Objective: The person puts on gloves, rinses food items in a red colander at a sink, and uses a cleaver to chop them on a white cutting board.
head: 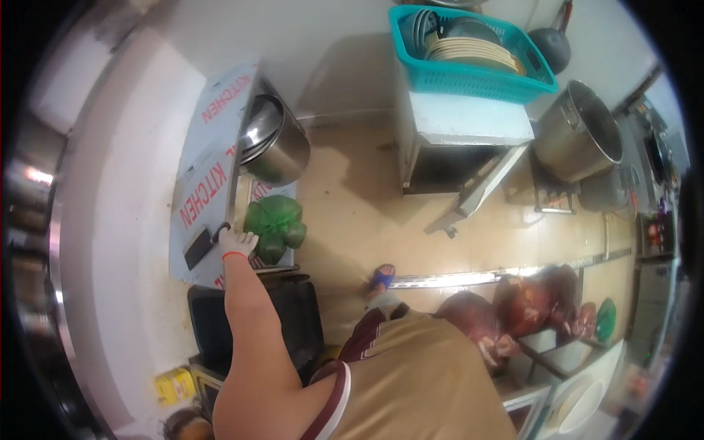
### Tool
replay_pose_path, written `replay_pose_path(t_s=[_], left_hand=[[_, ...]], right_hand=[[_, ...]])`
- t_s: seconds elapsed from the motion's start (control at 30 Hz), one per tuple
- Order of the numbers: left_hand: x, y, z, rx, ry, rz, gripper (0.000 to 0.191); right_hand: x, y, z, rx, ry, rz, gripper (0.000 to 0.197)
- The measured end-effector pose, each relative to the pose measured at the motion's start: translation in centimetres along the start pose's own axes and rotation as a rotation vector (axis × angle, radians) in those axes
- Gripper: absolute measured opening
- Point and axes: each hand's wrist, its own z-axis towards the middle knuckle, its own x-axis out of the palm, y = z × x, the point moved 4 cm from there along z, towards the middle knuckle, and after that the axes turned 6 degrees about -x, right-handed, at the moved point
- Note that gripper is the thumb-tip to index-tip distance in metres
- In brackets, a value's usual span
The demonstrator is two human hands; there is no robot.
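Observation:
My left hand (pixel 237 241) looks pale, perhaps gloved, with an orange band at the wrist. It reaches to the edge of a shelf (pixel 206 181) covered in grey film with red lettering. Against the hand is the dark handle of a cleaver (pixel 198 247), whose blade lies flat on the film. Whether my fingers grip the handle or only touch it, I cannot tell. Just right of my fingertips, lower down, sits a knotted green plastic bag (pixel 276 228) with bulging contents. My right hand is out of view.
A steel pot (pixel 289 148) stands beyond the bag. A teal basket (pixel 473 80) of dishes tops a white cabinet (pixel 467 118) whose door hangs open. A tall stockpot (pixel 561 137) is at right. Dark red bags (pixel 522 305) and a floor drain grate (pixel 451 280) lie beside me.

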Motion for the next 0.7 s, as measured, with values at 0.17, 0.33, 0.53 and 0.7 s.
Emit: replay_pose_path(t_s=[0.17,0.33,0.53,0.7], left_hand=[[0.4,-0.7,3.0,0.118,-0.050,-0.332,0.068],[-1.8,-2.8,11.2,-0.003,-0.115,-0.572,0.047],[-3.3,-5.1,13.8,-0.176,-0.033,-0.520,0.046],[-2.7,-8.2,15.3,-0.136,-0.142,-0.554,0.033]], right_hand=[[-0.3,-3.4,-4.6,0.044,0.011,-0.057,0.067],[2.0,-2.9,-5.3,-0.097,0.209,-0.052,0.054],[4.1,10.3,-4.9,-0.637,0.200,-0.580,0.032],[7.1,11.9,-3.3,-0.606,0.394,-0.454,0.038]])
